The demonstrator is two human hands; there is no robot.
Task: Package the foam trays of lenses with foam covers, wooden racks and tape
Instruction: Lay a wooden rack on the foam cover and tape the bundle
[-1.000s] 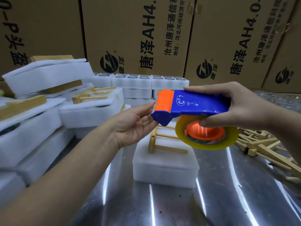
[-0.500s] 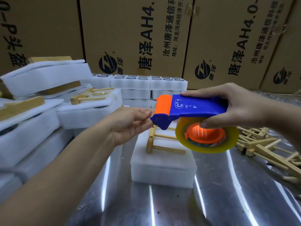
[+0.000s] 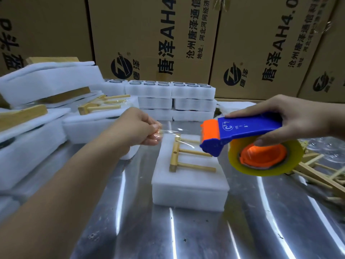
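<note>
While the left hand point(image 3: 139, 128) pinches the tape end point(image 3: 168, 131) and the right hand point(image 3: 291, 118) grips the dispenser point(image 3: 246, 131) above the foam tray point(image 3: 188, 191) bearing 1 wooden rack point(image 3: 175, 152), a taut, centred strip should prevent wrinkles.

Bare forearms and bare hands point(image 3: 139, 128) point(image 3: 298, 118), nails trimmed short.

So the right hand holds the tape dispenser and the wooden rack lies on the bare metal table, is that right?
Not quite: the head view shows the wooden rack lying on the white foam cover, not the bare table. The right hand does hold the tape dispenser.
</note>
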